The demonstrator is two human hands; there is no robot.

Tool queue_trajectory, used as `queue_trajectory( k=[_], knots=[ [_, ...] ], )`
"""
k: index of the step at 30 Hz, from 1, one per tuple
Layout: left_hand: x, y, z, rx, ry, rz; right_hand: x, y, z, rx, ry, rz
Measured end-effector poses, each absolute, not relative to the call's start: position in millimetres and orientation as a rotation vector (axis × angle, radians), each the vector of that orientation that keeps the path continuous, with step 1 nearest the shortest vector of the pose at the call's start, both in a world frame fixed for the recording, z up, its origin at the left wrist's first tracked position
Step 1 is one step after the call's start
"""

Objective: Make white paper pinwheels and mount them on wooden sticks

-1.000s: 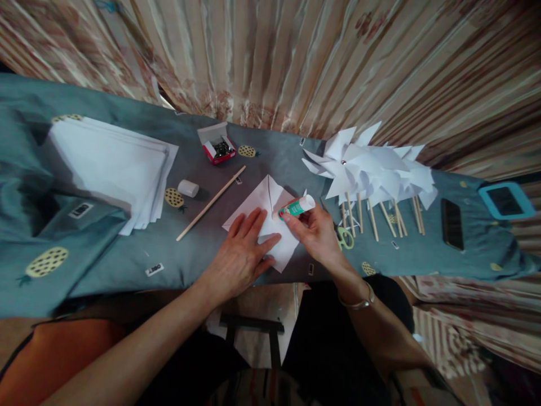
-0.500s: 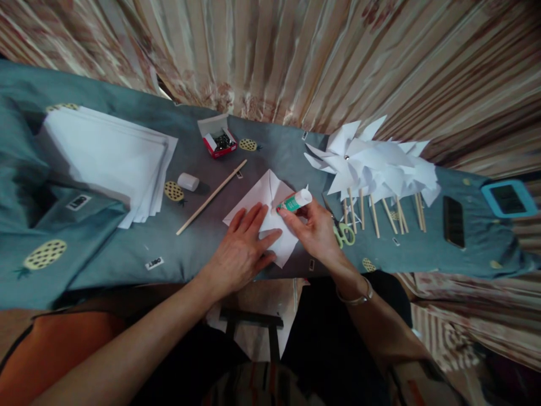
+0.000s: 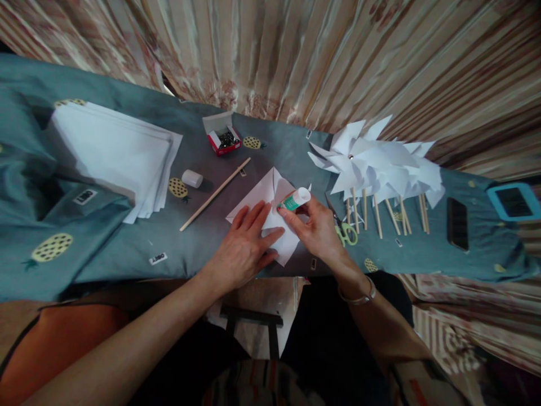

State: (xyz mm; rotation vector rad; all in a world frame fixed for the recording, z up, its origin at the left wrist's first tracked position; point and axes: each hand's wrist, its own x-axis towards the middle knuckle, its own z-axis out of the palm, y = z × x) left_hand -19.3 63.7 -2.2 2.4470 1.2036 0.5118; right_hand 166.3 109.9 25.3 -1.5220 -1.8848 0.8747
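A square of white paper (image 3: 253, 197) with slits cut in from its corners lies before me on the cloth. Flat on its near left part rests my left hand (image 3: 245, 242), fingers spread, pressing it down. My right hand (image 3: 315, 225) is closed round a green and white glue stick (image 3: 293, 200), tilted so that its lower end meets the paper near the middle. The glue stick's cap (image 3: 192, 179) lies off to the left. Between cap and paper is a wooden stick (image 3: 215, 194).
At left sits a stack of white paper (image 3: 114, 152). A red box of metal pins (image 3: 225, 139) stands open at the back. Rightward are several paper pinwheels (image 3: 376, 163) on sticks, green-handled scissors (image 3: 347, 234), a dark phone (image 3: 457, 224) and a blue-framed device (image 3: 513, 201).
The view has shifted slightly, so everything on the table appears a little further right. My hands keep nearly the same pose, with the glue stick still at the paper's middle.
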Motion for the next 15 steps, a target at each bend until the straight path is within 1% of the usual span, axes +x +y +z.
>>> queue_trajectory(
  k=[15],
  knots=[
    [-18.4, 64.3, 0.3, 2.45, 1.208, 0.488, 163.4, 108.8, 32.1, -1.503, -2.032, 0.806]
  ],
)
